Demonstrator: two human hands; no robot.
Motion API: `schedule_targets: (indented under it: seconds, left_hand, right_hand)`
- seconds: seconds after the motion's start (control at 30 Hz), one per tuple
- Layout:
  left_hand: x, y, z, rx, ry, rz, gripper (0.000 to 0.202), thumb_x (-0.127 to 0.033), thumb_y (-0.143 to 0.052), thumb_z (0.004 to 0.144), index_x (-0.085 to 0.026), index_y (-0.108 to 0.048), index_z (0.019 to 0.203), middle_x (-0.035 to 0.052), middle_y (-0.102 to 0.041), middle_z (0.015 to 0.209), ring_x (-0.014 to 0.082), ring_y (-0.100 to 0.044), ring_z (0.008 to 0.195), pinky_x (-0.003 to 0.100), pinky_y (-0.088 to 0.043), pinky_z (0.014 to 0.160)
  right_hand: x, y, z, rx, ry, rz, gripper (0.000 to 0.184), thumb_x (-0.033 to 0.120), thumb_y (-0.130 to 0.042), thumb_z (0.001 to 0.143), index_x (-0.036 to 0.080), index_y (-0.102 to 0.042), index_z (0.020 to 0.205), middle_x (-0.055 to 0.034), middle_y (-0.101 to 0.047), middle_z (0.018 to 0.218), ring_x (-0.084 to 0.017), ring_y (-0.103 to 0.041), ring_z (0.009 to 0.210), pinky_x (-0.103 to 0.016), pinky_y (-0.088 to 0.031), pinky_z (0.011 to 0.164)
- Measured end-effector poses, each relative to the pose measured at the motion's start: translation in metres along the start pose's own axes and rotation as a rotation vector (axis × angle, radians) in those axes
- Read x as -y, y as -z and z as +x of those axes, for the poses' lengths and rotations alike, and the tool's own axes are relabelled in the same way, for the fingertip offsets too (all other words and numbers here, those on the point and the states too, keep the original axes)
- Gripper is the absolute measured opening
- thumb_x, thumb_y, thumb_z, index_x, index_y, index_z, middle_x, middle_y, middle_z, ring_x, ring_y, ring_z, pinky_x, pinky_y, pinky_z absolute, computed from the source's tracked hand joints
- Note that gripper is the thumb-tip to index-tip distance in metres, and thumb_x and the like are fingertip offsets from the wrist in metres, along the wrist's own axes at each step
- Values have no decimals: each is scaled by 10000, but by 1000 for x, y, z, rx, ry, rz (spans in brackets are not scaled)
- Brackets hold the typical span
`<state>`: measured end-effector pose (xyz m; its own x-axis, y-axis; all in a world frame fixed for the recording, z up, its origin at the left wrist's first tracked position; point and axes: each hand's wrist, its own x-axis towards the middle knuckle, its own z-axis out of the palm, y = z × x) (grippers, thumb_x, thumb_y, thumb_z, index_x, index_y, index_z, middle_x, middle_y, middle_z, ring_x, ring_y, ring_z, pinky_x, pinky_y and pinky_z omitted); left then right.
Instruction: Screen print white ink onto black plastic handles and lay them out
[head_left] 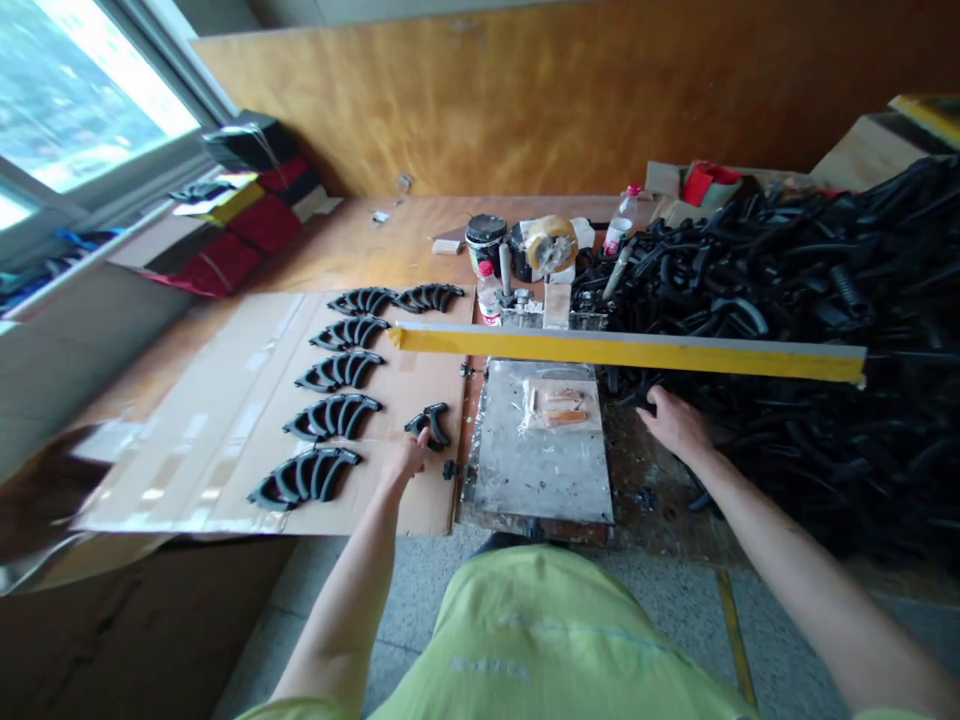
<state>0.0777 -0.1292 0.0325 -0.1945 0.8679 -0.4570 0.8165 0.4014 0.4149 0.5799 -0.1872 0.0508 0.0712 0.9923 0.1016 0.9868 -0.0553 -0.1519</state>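
My left hand (406, 459) reaches onto a cardboard sheet (225, 420) and its fingers close on a small group of curved black rubber pieces (430, 424). Several fanned sets of the same curved pieces (335, 415) lie in rows on the cardboard to the left. My right hand (675, 420) stretches to the edge of a big heap of black rubber parts (810, 300), fingers curled down among them; what they grip is hidden.
A metal plate (540, 455) with a small plastic bag sits between my hands. A long yellow-edged bar (630, 350) crosses above it. Behind stand a tape roll (551, 243), a black tin (485, 238) and two bottles. Red and black bags (247, 200) lie below the window.
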Motion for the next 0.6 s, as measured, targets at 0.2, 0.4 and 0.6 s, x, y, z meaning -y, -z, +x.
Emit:
schedule_targets:
  seconds: [0.2, 0.4, 0.6]
  left_hand:
    - [-72, 37, -27, -125, -249, -368, 450, -597, -400, 868, -201, -600, 791, 6, -582, 518, 144, -528, 454, 230, -376, 468]
    - [-174, 72, -79, -199, -661, -981, 417, -583, -504, 857, -181, -611, 822, -13, -576, 531, 87, -473, 430, 188, -375, 446]
    - [-183, 72, -110, -73, -662, -1164, 566, -652, -432, 868, -159, -676, 997, 29, -644, 669, 125, -573, 555, 221, -440, 508]
  right_hand:
    - [105, -5, 25, -85, 440, 338, 147, 177, -511, 909, 213, -646, 953, -81, -649, 1025, -228, -573, 1007, -354, -441, 898]
    - [125, -18, 24, -38, 531, 324, 308, 131, -487, 905, 187, -676, 1142, -95, -666, 1161, -231, -526, 1118, -406, -423, 966]
    - [89, 6, 32, -13, 376, 333, 347, 159, -520, 877, 254, -685, 1167, -76, -652, 1217, -254, -554, 1118, -431, -445, 953]
